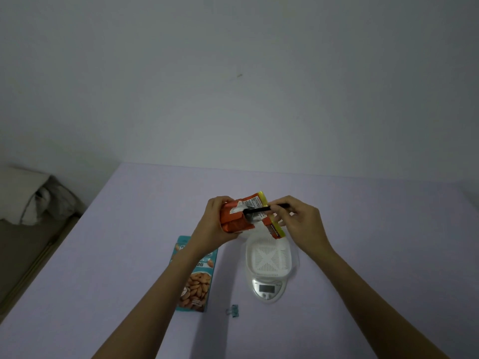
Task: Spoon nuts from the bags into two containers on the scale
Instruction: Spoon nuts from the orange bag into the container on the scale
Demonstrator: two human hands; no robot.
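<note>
Partly unseen — spoon (261,209) in bag (233,222)

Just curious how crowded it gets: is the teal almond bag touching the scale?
Apart. The head view shows bare purple table between the almond bag and the scale.

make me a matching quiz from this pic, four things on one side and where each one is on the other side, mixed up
Things
1. orange bag
2. black spoon
3. white container
4. teal almond bag

Places
a. sitting on the scale
b. lying flat on the table
c. gripped in the left hand
d. pinched in the right hand

Pairs: 1-c, 2-d, 3-a, 4-b
</note>
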